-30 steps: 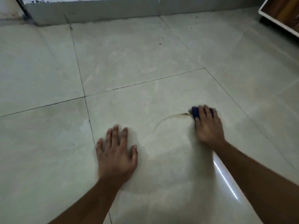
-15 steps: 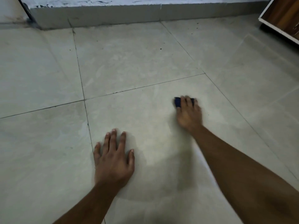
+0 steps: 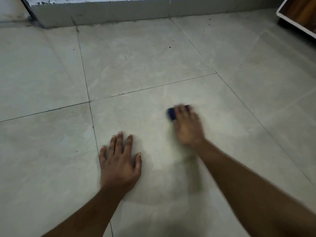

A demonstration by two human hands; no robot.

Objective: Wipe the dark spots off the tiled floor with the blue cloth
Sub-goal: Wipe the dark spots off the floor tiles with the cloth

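My right hand (image 3: 188, 127) presses a small blue cloth (image 3: 171, 114) flat onto the pale tiled floor (image 3: 145, 69); the hand is blurred and covers most of the cloth, whose dark blue edge shows past the fingertips. My left hand (image 3: 119, 161) rests flat on the same tile, fingers spread, holding nothing. A few small dark spots (image 3: 169, 47) dot the tile further ahead, near the wall.
A low grey wall base (image 3: 119, 12) runs along the far edge of the floor. A wood-panelled cabinet with a white edge (image 3: 301, 12) stands at the top right. Dark grout lines (image 3: 87, 86) cross the floor.
My right hand with the cloth swept from the right to the upper left, then back down a little. The brownish curved streak seen at first is gone. My left hand stayed planted.
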